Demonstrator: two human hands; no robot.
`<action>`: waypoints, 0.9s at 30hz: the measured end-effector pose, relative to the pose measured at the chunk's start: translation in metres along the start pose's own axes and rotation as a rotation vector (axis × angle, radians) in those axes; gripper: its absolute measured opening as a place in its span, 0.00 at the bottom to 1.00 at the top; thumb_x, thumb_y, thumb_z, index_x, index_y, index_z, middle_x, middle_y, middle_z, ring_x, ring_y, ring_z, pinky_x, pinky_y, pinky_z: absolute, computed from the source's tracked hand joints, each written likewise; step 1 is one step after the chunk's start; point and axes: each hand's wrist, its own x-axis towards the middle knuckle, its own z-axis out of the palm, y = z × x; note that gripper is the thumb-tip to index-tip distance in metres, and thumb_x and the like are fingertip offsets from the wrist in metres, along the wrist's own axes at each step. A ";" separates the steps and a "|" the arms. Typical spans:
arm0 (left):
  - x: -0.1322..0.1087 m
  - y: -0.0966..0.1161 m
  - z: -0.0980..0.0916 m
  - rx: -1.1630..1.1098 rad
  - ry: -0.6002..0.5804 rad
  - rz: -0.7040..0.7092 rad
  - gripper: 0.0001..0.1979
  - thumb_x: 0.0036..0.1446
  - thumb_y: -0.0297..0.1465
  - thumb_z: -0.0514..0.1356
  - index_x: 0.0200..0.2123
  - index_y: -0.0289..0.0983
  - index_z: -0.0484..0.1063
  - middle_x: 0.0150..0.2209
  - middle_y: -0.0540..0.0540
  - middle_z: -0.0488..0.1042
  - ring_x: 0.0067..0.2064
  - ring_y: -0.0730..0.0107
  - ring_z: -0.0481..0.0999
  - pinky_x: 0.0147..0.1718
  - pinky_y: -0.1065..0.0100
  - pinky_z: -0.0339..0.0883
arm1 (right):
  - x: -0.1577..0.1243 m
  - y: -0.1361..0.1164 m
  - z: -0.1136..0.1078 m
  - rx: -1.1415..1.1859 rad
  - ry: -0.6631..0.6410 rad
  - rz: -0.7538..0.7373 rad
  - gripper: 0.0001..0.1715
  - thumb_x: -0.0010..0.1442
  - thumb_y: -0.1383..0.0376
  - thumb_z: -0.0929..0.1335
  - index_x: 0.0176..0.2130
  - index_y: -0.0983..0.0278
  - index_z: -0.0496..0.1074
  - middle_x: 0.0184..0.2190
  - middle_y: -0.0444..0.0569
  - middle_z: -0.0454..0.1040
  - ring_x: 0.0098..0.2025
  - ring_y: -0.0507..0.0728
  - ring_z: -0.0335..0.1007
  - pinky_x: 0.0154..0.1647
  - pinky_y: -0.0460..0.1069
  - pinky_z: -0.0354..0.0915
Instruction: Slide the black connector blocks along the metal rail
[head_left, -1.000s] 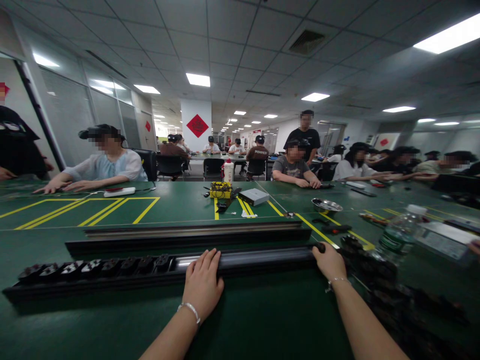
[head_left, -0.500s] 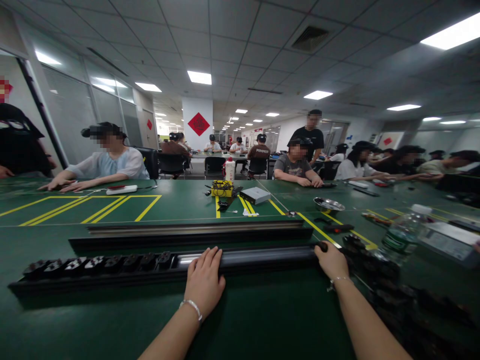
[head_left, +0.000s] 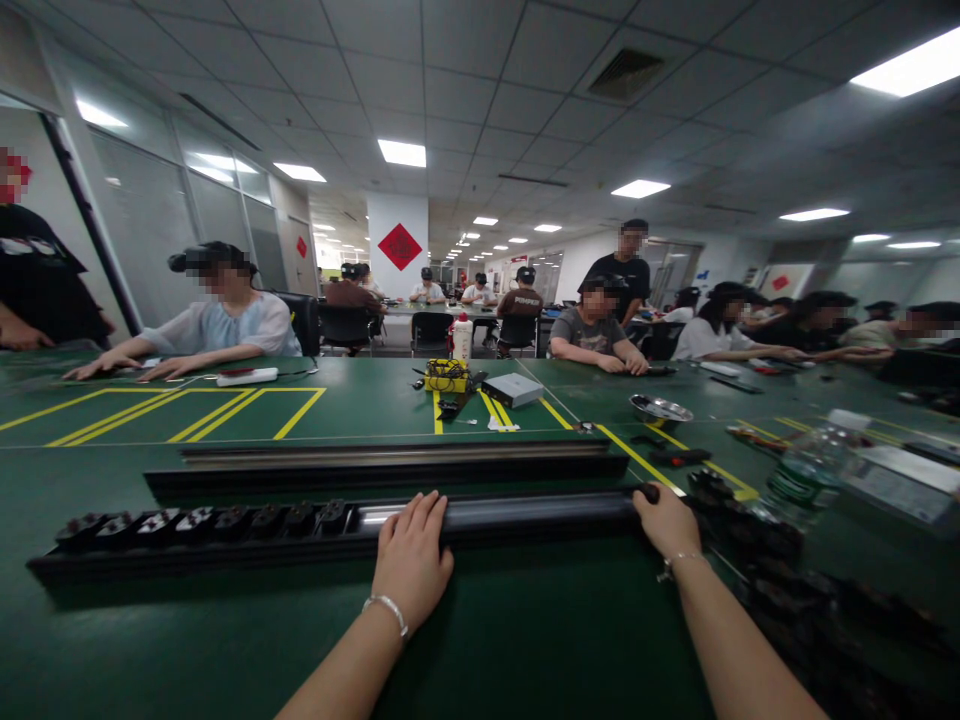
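A long black channel point(head_left: 510, 515) lies across the green table in front of me, a row of black socket modules point(head_left: 266, 519) seated in its left part. My left hand point(head_left: 414, 555) is over the channel's middle, fingers across the top and thumb at the near side, gripping it. At the channel's right end, my right hand point(head_left: 666, 522) is closed around a small black piece point(head_left: 646, 493), mostly hidden by the fingers. Just behind lies a second long black channel point(head_left: 390, 470), parallel to the first.
To the right are a heap of dark parts point(head_left: 757, 540), a plastic bottle point(head_left: 806, 465) and a metal bowl point(head_left: 660, 408). Further back stand a yellow box with cables point(head_left: 447, 376) and a grey box point(head_left: 513, 389). Several people sit around the table.
The whole view has shifted slightly, with the table things a little further right. Both hands keep their places on the channel and the black piece.
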 end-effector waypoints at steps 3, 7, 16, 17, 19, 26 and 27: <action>0.000 0.001 -0.002 0.003 -0.007 -0.002 0.28 0.50 0.31 0.51 0.57 0.43 0.57 0.60 0.50 0.59 0.61 0.65 0.54 0.57 0.58 0.46 | 0.001 0.001 0.000 -0.009 0.007 -0.010 0.28 0.53 0.56 0.59 0.48 0.67 0.68 0.42 0.57 0.73 0.44 0.63 0.68 0.43 0.53 0.63; 0.000 0.001 -0.003 0.010 -0.026 -0.011 0.28 0.50 0.31 0.51 0.57 0.43 0.57 0.60 0.50 0.59 0.61 0.64 0.54 0.57 0.58 0.46 | 0.002 0.002 0.002 -0.017 0.013 -0.016 0.28 0.53 0.56 0.60 0.48 0.68 0.68 0.42 0.58 0.73 0.44 0.64 0.68 0.44 0.53 0.62; 0.000 0.001 -0.003 -0.014 -0.008 -0.008 0.28 0.50 0.31 0.51 0.57 0.43 0.58 0.60 0.50 0.60 0.61 0.64 0.54 0.57 0.57 0.46 | 0.005 0.006 -0.001 0.006 0.024 0.025 0.27 0.52 0.56 0.60 0.48 0.67 0.68 0.40 0.57 0.73 0.43 0.63 0.68 0.42 0.52 0.63; 0.000 0.001 -0.003 -0.016 -0.007 -0.009 0.28 0.50 0.31 0.51 0.56 0.43 0.58 0.60 0.50 0.60 0.61 0.64 0.54 0.57 0.57 0.46 | 0.005 0.006 -0.002 0.013 0.024 0.029 0.27 0.52 0.56 0.60 0.48 0.67 0.68 0.40 0.57 0.73 0.42 0.63 0.69 0.41 0.52 0.63; 0.000 0.002 -0.003 -0.016 -0.004 -0.008 0.28 0.49 0.31 0.51 0.56 0.43 0.58 0.59 0.50 0.60 0.61 0.65 0.54 0.57 0.57 0.46 | 0.003 0.005 -0.003 0.027 0.025 0.032 0.27 0.52 0.57 0.60 0.47 0.67 0.69 0.39 0.57 0.74 0.41 0.62 0.69 0.40 0.52 0.63; 0.000 0.000 -0.001 -0.017 0.005 -0.001 0.28 0.49 0.31 0.51 0.56 0.43 0.58 0.59 0.50 0.60 0.60 0.64 0.55 0.56 0.57 0.46 | -0.001 -0.001 -0.005 0.034 0.030 0.033 0.25 0.53 0.59 0.60 0.46 0.68 0.68 0.40 0.57 0.73 0.40 0.61 0.69 0.41 0.51 0.63; 0.000 0.000 -0.001 -0.018 0.007 0.000 0.28 0.49 0.31 0.51 0.56 0.43 0.58 0.59 0.51 0.60 0.61 0.64 0.55 0.56 0.57 0.46 | -0.002 -0.001 -0.005 0.034 0.029 0.036 0.25 0.53 0.59 0.60 0.46 0.68 0.68 0.40 0.57 0.73 0.40 0.61 0.69 0.41 0.51 0.63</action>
